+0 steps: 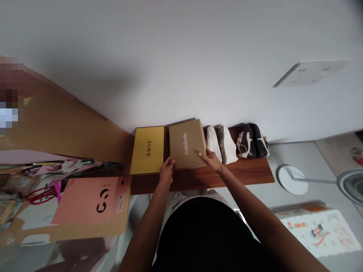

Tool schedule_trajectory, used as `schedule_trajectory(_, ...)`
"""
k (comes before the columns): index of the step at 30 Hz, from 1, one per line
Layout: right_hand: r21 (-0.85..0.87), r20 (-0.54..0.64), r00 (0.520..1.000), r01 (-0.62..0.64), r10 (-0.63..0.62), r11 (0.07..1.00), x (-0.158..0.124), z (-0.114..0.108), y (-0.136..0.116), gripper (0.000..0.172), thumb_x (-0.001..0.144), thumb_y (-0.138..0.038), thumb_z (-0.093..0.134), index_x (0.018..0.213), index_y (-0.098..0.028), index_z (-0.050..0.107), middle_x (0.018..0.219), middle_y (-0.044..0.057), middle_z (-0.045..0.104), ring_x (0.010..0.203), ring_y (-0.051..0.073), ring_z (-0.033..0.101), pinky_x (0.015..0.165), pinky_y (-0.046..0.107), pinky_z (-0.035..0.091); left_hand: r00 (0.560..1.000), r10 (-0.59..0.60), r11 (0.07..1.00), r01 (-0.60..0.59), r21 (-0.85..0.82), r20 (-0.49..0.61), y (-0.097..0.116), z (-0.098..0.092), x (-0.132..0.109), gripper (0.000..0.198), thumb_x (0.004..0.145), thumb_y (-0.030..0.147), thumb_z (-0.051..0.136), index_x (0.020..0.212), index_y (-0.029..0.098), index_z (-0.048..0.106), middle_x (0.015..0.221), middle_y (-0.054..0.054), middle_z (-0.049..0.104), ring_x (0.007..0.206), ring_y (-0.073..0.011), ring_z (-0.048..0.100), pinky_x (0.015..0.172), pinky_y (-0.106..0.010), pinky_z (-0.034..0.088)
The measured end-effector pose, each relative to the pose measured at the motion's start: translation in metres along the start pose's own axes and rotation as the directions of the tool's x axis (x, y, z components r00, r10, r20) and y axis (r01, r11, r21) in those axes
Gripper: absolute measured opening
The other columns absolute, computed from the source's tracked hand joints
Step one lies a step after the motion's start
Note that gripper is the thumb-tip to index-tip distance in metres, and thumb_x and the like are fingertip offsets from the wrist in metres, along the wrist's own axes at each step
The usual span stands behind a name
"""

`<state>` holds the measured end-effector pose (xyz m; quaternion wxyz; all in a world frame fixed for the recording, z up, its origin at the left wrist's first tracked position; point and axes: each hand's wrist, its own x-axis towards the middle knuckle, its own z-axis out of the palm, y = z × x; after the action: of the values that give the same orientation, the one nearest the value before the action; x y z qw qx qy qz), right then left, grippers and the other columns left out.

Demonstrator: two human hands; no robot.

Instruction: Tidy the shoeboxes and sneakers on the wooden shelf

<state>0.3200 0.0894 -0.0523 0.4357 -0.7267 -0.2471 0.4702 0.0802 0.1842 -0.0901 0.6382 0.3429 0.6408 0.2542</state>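
Between my two hands is a brown cardboard shoebox lettered "balabala", resting on a reddish-brown wooden shelf by the wall. My left hand grips the box's near left corner, thumb up against its edge. On the right side my right hand holds it, thumb on the lid and fingers round the side. Just left of it lies a yellow box marked "MMOK". A pair of white shoes stands close to the right of my right hand, and dark sneakers with cream trim sit farther right.
At lower left, a large open carton holds a pink box and assorted items. A white tissue package lies on the floor at right, near a round white base and a fan. A socket plate is on the wall.
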Motion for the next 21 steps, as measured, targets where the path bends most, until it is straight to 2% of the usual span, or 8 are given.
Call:
schedule_trajectory(5,0.044,0.143,0.98,-0.148,0.141,0.988,0.006,0.005,0.003,0.078,0.078,-0.066,0.067,0.145,-0.03,0.049,0.14,0.009,0.06,0.112,0.032,0.064,0.079,0.046,0.06,0.994,0.104,0.994,-0.103,0.02,-0.044,0.005,-0.001,0.009,0.055,0.081,0.031,0.077,0.134,0.024,0.063,0.125,-0.009,0.071,0.117,-0.0228,0.066,0.104,-0.042,0.051)
schedule_trajectory(8,0.085,0.185,0.97,-0.179,0.161,0.98,0.013,0.011,0.008,0.074,0.08,-0.064,0.065,0.144,-0.031,0.049,0.139,0.008,0.06,0.112,0.03,0.064,0.081,0.046,0.059,0.991,0.117,0.993,-0.117,0.011,-0.059,0.003,0.001,0.015,0.054,0.081,0.027,0.076,0.134,0.021,0.063,0.125,-0.01,0.071,0.119,-0.0235,0.066,0.106,-0.043,0.049)
schedule_trajectory(12,0.119,0.189,0.968,-0.187,0.163,0.975,0.023,0.019,0.014,0.068,0.081,-0.062,0.064,0.139,-0.029,0.053,0.136,0.008,0.062,0.113,0.029,0.063,0.087,0.047,0.057,0.986,0.145,0.989,-0.143,0.022,-0.082,0.0,0.002,0.021,0.05,0.083,0.021,0.073,0.132,0.019,0.064,0.13,-0.009,0.068,0.122,-0.0214,0.064,0.11,-0.039,0.046)
schedule_trajectory(16,0.113,0.192,0.953,-0.258,0.233,0.96,0.031,0.026,0.02,0.072,0.082,-0.063,0.062,0.144,-0.029,0.048,0.134,0.01,0.062,0.106,0.028,0.065,0.087,0.052,0.055,0.979,0.175,0.982,-0.166,0.087,-0.105,-0.001,0.002,0.027,0.048,0.083,0.021,0.073,0.13,0.021,0.065,0.13,-0.008,0.068,0.122,-0.0217,0.064,0.111,-0.038,0.045)
schedule_trajectory(21,0.102,0.165,0.948,-0.292,0.273,0.951,0.041,0.032,0.029,0.077,0.082,-0.065,0.06,0.148,-0.031,0.042,0.139,0.011,0.058,0.111,0.029,0.064,0.086,0.052,0.055,0.974,0.193,0.973,-0.175,0.148,-0.122,-0.006,0.006,0.036,0.053,0.083,0.024,0.073,0.135,0.023,0.061,0.129,-0.008,0.069,0.125,-0.0216,0.062,0.11,-0.039,0.045)
